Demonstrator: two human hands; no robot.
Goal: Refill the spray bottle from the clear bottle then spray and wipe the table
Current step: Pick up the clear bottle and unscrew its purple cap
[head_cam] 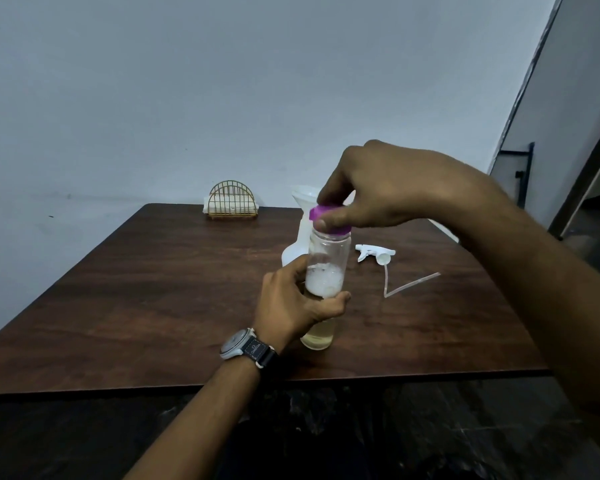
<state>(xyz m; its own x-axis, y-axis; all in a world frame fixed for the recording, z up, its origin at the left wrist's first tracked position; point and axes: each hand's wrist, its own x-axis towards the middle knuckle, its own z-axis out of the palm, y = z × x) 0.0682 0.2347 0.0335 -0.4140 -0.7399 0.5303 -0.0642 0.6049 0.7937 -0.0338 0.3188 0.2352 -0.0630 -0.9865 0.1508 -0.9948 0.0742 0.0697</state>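
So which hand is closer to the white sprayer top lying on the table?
The right hand. It grips the purple cap just above and behind the sprayer top. The left hand holds the clear bottle lower down, further left.

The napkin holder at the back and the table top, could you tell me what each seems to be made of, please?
The napkin holder looks like thin metal wire with a shiny gold finish, bent into an arch with upright bars. The table looks like dark brown wood or a wood-look laminate: grain streaks show and the surface has a dull sheen. Which one, the view cannot settle.
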